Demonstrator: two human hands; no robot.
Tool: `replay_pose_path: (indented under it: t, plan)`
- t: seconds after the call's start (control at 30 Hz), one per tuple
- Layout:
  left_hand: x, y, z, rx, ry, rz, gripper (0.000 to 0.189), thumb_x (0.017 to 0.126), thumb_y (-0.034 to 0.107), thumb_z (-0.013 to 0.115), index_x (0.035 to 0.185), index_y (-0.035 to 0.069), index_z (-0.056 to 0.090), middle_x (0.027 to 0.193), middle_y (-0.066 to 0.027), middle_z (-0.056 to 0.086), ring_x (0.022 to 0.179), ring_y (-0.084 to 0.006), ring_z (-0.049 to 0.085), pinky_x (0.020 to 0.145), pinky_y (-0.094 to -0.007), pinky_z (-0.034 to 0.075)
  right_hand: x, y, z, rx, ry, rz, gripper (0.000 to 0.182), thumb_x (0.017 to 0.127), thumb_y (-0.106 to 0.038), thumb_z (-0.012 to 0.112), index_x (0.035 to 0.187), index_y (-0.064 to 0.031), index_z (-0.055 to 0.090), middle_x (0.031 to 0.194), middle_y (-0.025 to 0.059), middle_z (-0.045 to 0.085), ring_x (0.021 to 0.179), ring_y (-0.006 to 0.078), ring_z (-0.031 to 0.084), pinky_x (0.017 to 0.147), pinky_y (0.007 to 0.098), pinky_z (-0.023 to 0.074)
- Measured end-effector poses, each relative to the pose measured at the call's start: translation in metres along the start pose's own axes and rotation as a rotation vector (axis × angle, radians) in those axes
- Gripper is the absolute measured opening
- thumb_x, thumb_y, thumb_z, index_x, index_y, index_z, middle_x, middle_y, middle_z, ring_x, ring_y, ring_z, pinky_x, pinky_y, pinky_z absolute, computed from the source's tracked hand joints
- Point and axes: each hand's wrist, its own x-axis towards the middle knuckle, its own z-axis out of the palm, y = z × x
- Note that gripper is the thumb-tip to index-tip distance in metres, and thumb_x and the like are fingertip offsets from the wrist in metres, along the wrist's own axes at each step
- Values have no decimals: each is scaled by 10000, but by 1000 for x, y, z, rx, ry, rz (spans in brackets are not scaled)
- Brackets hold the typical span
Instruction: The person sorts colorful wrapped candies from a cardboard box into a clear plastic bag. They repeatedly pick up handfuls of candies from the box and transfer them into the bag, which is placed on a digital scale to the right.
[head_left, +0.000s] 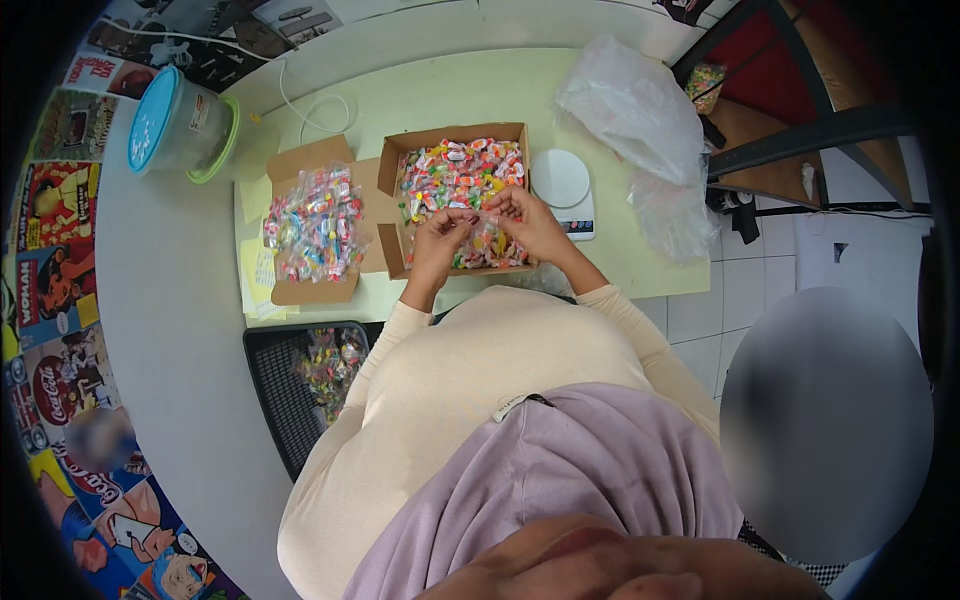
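Note:
Over a cardboard box filled with wrapped candies, my two hands meet at the fingertips. Between them is the top edge of what looks like a small clear plastic bag with candies in it. My left hand pinches one side of that edge, and my right hand pinches the other. Where the bag ends and the loose candies behind it begin is hard to tell. On the box's opened lid flap to the left lie several clear packets of candies.
A white digital scale stands right of the box, near crumpled clear plastic bags. Label sheets lie at the table's left edge. Below is a black plastic basket holding candy packets. A lidded plastic tub sits far left.

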Motion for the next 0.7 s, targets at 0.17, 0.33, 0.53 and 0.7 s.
replay_pose_path:
  t: [0.17, 0.33, 0.53, 0.7]
  plan:
    - [-2, -3, 1, 54, -17, 56, 150, 861, 18, 595, 994, 5, 664, 878, -22, 661, 739, -64, 562, 671, -206, 455, -1, 6, 2, -17, 10, 2, 234, 830, -17, 634, 1047, -8, 545, 905, 33, 589, 814, 96, 557, 743, 243, 469]
    - [-7, -2, 5, 27, -39, 82, 134, 871, 37, 603, 991, 11, 659, 892, -25, 663, 785, -77, 587, 722, -223, 479, -6, -8, 9, 15, -6, 11, 266, 822, -31, 649, 1061, 2, 537, 916, 38, 588, 819, 98, 562, 755, 240, 470]
    - [-7, -7, 1, 54, -43, 65, 122, 861, 39, 617, 972, 11, 658, 885, -26, 665, 807, -83, 600, 740, -230, 486, -5, -1, 15, -81, 37, -24, 249, 817, -5, 638, 1045, 0, 539, 876, 64, 612, 804, 124, 597, 722, 265, 494]
    - [-7, -14, 0, 122, -5, 130, 103, 861, 37, 614, 949, 2, 657, 862, -26, 665, 782, -79, 596, 706, -225, 476, -5, 2, 22, -132, 49, -55, 207, 824, -10, 636, 1008, 1, 541, 867, 68, 613, 797, 138, 598, 723, 279, 494]
